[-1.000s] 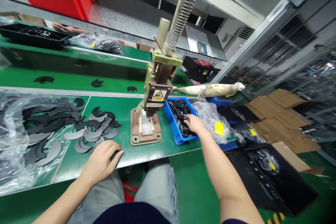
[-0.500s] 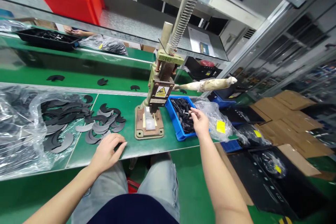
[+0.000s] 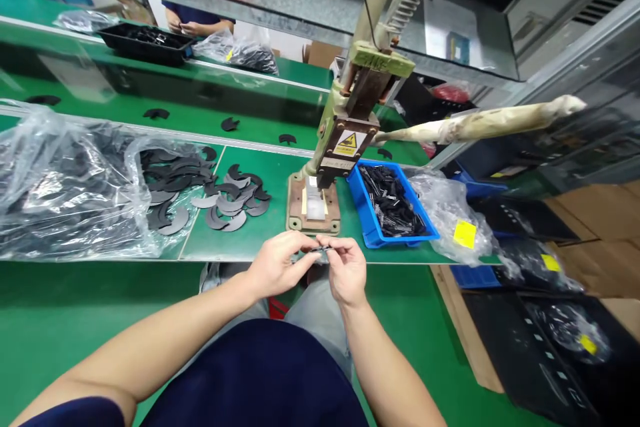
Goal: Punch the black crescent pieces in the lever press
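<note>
In front of the press, at the bench edge, my two hands meet around a small dark part [image 3: 321,249]. My left hand [image 3: 281,265] pinches it from the left, and my right hand [image 3: 349,269] grips its other end between thumb and fingers. Most of the part is covered by fingertips, so its exact kind does not show. Just beyond stands a hand press [image 3: 345,140] with a clear block [image 3: 315,204] on its base. Right of it, a blue bin [image 3: 373,234] holds small black parts [image 3: 390,200]. Black crescent-shaped pieces [image 3: 233,200] lie loose to the left.
A clear plastic bag [image 3: 75,193] of crescent pieces covers the left bench. The press lever [image 3: 480,127] juts out rightward. Behind runs a green strip [image 3: 190,123] with spaced black pieces. A bagged bundle [image 3: 445,213] sits right of the bin. Another person's hands [image 3: 187,27] show across the bench.
My right hand has left the blue bin and come to the middle with a small dark part. My left hand has moved right from near the crescent pieces to meet it. The view has shifted.
</note>
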Demonstrator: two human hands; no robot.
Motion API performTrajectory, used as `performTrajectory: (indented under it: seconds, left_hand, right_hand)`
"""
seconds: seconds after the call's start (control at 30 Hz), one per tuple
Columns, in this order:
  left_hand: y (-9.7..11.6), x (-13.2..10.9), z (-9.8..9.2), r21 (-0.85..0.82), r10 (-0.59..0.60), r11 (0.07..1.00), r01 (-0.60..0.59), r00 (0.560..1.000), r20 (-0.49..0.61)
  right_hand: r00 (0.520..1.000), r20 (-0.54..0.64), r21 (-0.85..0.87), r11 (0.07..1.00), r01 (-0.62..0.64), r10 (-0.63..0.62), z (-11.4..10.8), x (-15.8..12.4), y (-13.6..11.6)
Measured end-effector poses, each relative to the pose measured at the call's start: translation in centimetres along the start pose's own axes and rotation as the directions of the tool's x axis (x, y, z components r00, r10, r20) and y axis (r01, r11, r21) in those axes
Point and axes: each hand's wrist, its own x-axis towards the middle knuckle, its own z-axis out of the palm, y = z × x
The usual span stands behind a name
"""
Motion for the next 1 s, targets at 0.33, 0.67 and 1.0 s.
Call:
performTrajectory:
  seconds: [0.33,0.67,1.0]
  left_hand:
    - [-0.1,-0.7,-0.4,0.065,0.052,0.996,-0.054,0.998,0.034]
    - [-6.0,2.6,-2.4,0.221,0.004,0.975,0.003,1.0,-0.031]
    - [-12.8,10.4,-1.4,0.5,-0.132,0.865,0.035,0.978,0.16]
  right_hand:
    - [0.998,0.021,-0.078,0.996,-0.051,0.053,-0.7,-0.6,0.0]
    - [0.989,0.045,-0.215,0.965,0.149,-0.143,-4.3,5.0,-4.6]
    - [0.683,0.379,-0.2,0.665,0.719,-0.624,-4.1,17.5,-25.7]
